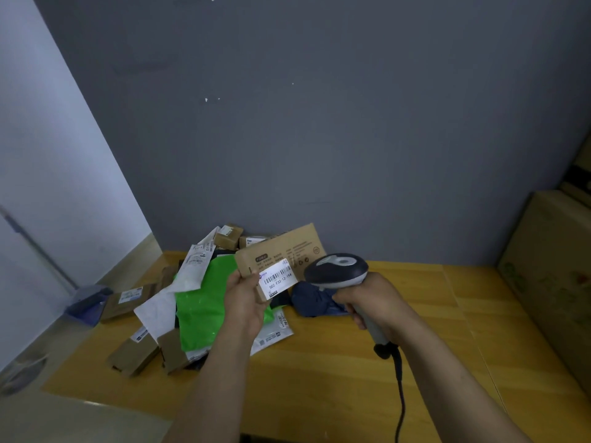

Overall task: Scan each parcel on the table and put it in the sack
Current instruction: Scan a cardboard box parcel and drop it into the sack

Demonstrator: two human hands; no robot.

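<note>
Head view, 1 of 1.

Item 1: flat cardboard parcel (283,249). Held up off the surface (351,372), above the heap. Long axis runs from lower left up to upper right. White barcode label (277,278) sits at the lower-left end, facing the camera.

Item 2: left hand (246,298). Grip pinched on the parcel's lower-left corner, thumb on the front face just beside the label. The fingers behind are hidden.

Item 3: right hand (374,302). Grip wrapped round the handle of the scanner (337,270), with 1 finger apparently at the trigger. Cable (399,398) trails down toward the near edge.

Governing relation: the scanner head lies just right of the label, near it but apart, nose turned left toward the barcode. Judged: the reading needs only a small turn of scanner or parcel so that the window faces the label squarely. The right hand is the nearer to do it.

Item 4: heap on the surface's left part.
- green mailer (201,302)
- white mailers (160,311)
- small brown boxes (134,354)
- dark blue bundle (315,298), below the scanner

All judged unscanned.

Item 5: large carton (550,276), at the right edge.

Sack: none identifiable in view.
</note>
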